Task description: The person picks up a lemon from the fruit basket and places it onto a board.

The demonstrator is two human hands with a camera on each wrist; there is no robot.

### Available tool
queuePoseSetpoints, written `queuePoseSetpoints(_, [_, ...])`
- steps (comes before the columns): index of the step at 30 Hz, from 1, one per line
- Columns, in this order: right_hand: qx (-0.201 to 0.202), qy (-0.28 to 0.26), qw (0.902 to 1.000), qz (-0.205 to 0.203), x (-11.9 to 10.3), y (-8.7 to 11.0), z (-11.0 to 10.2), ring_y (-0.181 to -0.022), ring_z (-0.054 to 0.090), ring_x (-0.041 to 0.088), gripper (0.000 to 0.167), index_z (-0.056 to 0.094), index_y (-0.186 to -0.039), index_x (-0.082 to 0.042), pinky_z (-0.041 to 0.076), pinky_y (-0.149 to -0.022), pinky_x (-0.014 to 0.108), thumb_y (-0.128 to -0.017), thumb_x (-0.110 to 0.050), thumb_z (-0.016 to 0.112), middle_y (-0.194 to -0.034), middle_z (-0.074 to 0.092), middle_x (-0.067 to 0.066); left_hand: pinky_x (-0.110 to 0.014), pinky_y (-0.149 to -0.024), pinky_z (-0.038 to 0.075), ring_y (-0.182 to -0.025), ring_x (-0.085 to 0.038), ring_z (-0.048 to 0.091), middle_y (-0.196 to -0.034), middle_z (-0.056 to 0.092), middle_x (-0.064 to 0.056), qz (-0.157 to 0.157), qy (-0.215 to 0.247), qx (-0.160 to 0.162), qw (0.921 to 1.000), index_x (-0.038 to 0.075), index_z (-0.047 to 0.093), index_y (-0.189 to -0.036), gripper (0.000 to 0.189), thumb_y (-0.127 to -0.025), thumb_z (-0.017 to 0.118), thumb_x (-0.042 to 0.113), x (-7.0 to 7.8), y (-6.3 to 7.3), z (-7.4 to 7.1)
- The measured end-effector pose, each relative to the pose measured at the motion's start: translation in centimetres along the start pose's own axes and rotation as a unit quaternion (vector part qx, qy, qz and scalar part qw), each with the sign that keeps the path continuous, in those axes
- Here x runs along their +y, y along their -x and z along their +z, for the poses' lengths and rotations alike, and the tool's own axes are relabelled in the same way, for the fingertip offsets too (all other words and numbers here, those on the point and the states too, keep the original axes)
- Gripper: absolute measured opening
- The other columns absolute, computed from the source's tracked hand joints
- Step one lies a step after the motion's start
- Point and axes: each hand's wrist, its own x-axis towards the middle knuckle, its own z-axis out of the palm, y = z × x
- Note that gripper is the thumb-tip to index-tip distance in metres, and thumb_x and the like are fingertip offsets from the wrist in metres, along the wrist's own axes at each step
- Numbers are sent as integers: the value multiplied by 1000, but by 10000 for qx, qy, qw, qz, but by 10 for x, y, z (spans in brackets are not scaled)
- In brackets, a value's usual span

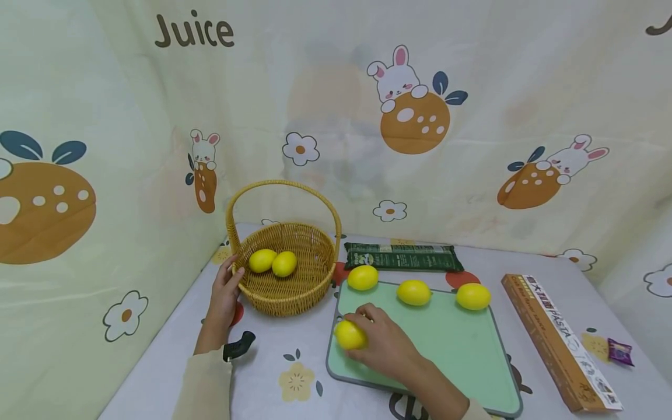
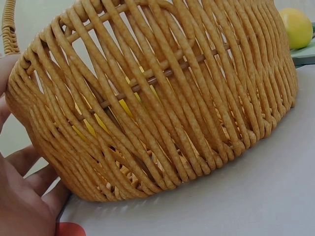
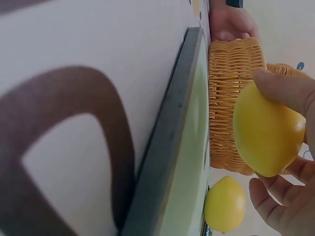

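Left hand (image 1: 224,297): grips the basket (image 1: 286,300) by its left rim
Right hand (image 1: 380,341): pinches a lemon (image 1: 349,335), thumb opposing fingers
Basket: probably light, stiff weave; rim or handle suits holding
Lemon: right of the basket, green board (image 1: 430,344) beneath; likely firm, lightish, slippery-skinned; grasp its fat middle

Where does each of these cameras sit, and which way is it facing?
Head: worn on the head, looking forward and down at the basket and green board; left hand, right hand and forearms show.
Left wrist: worn there, facing the basket's woven side up close; the left hand shows at left.
Right wrist: worn there, looking along the board toward the basket; the right hand shows gripping a lemon, the left hand beyond.
Shared: head and right wrist both show that gripped lemon.
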Motion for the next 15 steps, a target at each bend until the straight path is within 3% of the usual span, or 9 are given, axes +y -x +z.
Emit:
queuePoseSetpoints(8, [-304,-15,9995,51,0,8,1,-103,49,16,64,59,-133,-23,49,-86,41,-77,-44,80,-122,49,-4,-42,-115,19,-140,-23,30,-157,22,-9,26,-95,10,10000,26,31,-152,55,-102,53,29,1,0,1])
queuePoseSetpoints(15, [-242,99,9996,-43,2,10,4,-102,49,16,64,60,-132,-21,49,-85,40,-77,-46,80,-121,50,-3,-43,-115,19,-140,-23,29,-158,22,-9,7,-208,55,9998,26,32,-151,55,-101,53,31,2,2,2])
